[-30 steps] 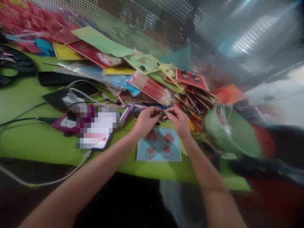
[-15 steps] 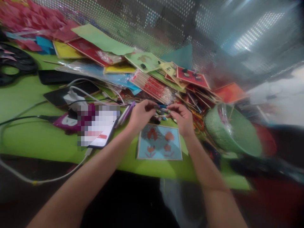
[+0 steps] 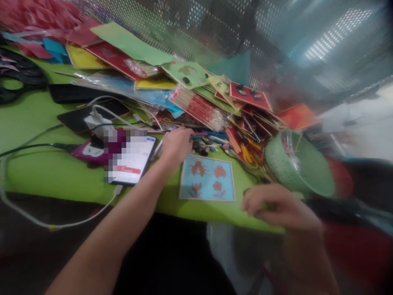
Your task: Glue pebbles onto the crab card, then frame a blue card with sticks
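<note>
Two half-curled grips, left hand (image 3: 177, 144) and right hand (image 3: 273, 205), are showing no clear hold, the former seemingly sorting adjacent small pieces (image 3: 205, 150), probably needing precise pinching next.

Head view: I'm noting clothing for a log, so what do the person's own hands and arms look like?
The left hand and right hand are ungloved. The left forearm and right forearm are bare, with no sleeve, watch or bracelet visible. Blur hides whether the right hand wears a ring.
</note>
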`<act>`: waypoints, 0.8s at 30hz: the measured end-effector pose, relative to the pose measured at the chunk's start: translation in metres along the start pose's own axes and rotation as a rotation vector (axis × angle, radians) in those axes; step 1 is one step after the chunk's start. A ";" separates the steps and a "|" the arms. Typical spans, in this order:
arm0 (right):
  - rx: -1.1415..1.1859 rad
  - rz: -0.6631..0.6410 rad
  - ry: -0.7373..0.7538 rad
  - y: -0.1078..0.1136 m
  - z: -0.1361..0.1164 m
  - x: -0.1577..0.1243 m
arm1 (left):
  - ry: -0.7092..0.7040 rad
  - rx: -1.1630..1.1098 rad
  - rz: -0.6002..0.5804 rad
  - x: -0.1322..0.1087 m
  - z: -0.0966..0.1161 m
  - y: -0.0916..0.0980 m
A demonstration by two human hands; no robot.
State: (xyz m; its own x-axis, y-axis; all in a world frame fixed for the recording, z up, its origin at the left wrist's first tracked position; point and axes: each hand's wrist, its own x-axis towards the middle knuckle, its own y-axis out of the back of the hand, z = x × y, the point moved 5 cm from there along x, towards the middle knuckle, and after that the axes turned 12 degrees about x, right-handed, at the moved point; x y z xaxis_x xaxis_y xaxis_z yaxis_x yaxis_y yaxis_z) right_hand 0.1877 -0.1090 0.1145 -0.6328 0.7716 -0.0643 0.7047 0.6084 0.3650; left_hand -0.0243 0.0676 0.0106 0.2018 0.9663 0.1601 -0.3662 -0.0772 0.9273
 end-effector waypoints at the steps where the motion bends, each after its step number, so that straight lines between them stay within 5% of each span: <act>1: -0.016 -0.098 -0.006 -0.008 -0.004 -0.011 | -0.003 -0.003 -0.004 0.000 0.000 0.000; 5: -0.093 -0.299 -0.129 -0.030 -0.006 -0.048 | 0.001 -0.034 -0.007 -0.002 0.002 0.004; 10: -0.219 -0.098 -0.256 -0.016 -0.003 -0.048 | 0.019 -0.092 0.059 -0.002 0.003 0.007; 16: -0.509 0.392 -0.180 0.032 0.033 0.038 | 0.032 -0.130 0.118 -0.003 0.004 0.008; 19: -0.626 0.454 -0.210 0.044 0.063 0.088 | 0.023 -0.140 0.125 -0.004 0.007 0.009; 24: -0.945 0.368 -0.399 0.046 0.097 0.136 | -0.003 -0.171 0.147 -0.006 0.011 0.013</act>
State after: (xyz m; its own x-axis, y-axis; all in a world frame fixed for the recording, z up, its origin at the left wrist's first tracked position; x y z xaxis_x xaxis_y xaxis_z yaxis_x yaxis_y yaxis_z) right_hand 0.1652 0.0421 0.0329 -0.1635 0.9857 -0.0399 0.1900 0.0712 0.9792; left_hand -0.0197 0.0583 0.0253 0.1374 0.9469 0.2908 -0.5405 -0.1744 0.8231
